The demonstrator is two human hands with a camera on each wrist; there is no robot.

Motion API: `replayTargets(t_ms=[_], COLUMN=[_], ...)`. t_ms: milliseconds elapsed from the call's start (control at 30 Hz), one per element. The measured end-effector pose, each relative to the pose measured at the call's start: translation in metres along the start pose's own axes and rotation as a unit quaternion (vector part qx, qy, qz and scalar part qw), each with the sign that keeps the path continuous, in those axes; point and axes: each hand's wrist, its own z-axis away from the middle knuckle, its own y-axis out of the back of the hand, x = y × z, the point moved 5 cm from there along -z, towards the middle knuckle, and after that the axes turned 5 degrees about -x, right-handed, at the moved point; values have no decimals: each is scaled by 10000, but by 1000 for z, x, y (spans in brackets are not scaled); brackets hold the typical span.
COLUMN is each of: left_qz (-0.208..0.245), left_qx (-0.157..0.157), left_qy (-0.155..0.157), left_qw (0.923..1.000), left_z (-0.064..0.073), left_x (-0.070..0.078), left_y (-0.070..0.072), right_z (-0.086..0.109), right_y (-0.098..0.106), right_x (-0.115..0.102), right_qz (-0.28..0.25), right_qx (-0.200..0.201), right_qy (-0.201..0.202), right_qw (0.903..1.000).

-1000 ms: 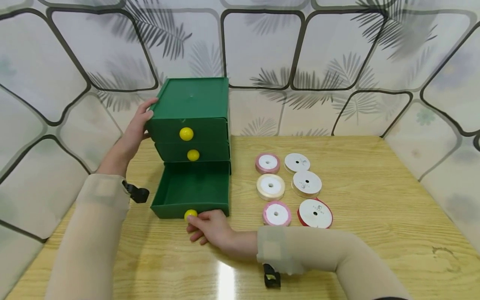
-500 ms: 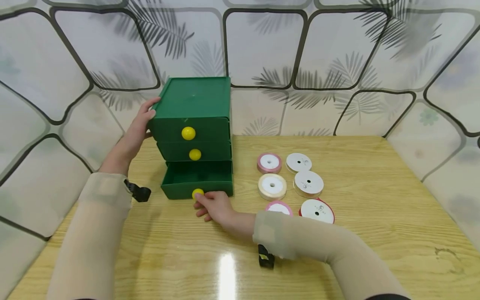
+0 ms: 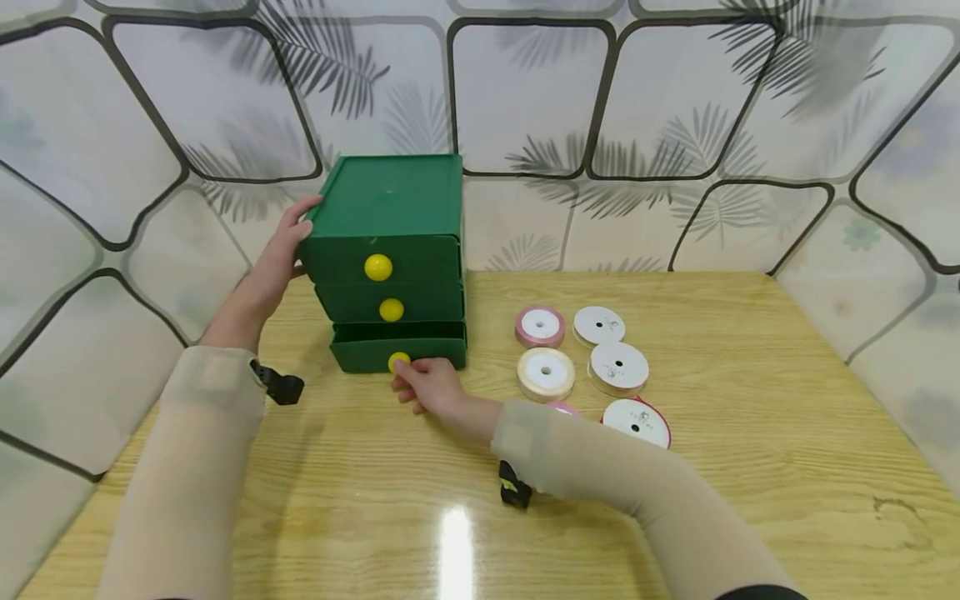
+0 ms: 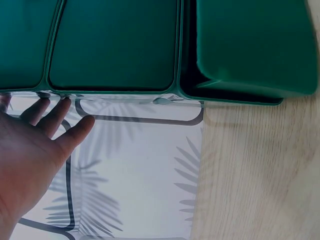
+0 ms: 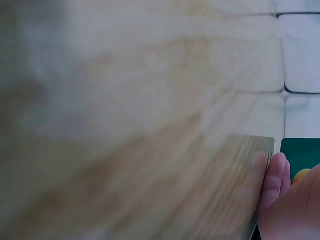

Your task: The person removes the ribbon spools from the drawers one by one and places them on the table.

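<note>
A green cabinet (image 3: pixel 390 196) with three stacked drawers, each with a round yellow knob, stands on the table. Its bottom drawer (image 3: pixel 356 357) sticks out a short way, with only a narrow strip of its dark inside showing. My right hand (image 3: pixel 433 389) pinches that drawer's knob (image 3: pixel 399 361) between thumb and fingers; in the right wrist view the knob (image 5: pixel 301 175) is mostly hidden by the hand. My left hand (image 3: pixel 272 262) rests with extended fingers against the cabinet's left side near the top. In the left wrist view, its fingertips meet the green side wall (image 4: pixel 115 47).
Several ribbon spools lie right of the cabinet: a dusty pink one (image 3: pixel 540 326), a cream one (image 3: pixel 546 374), white ones (image 3: pixel 618 368) and a red-edged one (image 3: pixel 636 423). My right forearm partly covers a pink spool. A patterned cloth wall (image 3: pixel 517 100) rises behind the table (image 3: pixel 750 375).
The bottom drawer has slid back into the cabinet from far out to a short gap, my right hand moving away from me with its knob. My left hand stays at the cabinet's side.
</note>
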Motion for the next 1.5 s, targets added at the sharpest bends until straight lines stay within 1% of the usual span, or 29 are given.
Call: replayTargets(t_ms=[267,467,700,833,1000,1133,1300,1500], left_qz=[24,-4,13,-6,64,84,97,45], left_qx=[-20,9,33,42,76,102,103,142], left_qy=[-64,-111,-165,-142,-118,-148,-185,-212], left_qw=[10000,9999,9999,9999,9999,9998,9997,9997], left_z=[0,0,-1,-1,0,0,0,0], left_x=[-2,-2,0,-1,-3,-2,-1,-2], left_y=[0,0,-1,-1,-1,-2,-3,-3], right_z=[-13,-22,-26,-27,-24,-20,-11,9], right_y=[4,7,9,9,13,22,35,49], right_x=[-4,-4,-7,-6,-5,-4,-7,-25], right_qz=[-171,-204,-115,-118,-294,-356,-46,369], right_qx=[96,103,25,45,222,278,162,-25], right_qy=[62,23,-15,-60,-57,175,455,784], right_qw=[9998,9997,9999,9999,9993,9988,9988,9962])
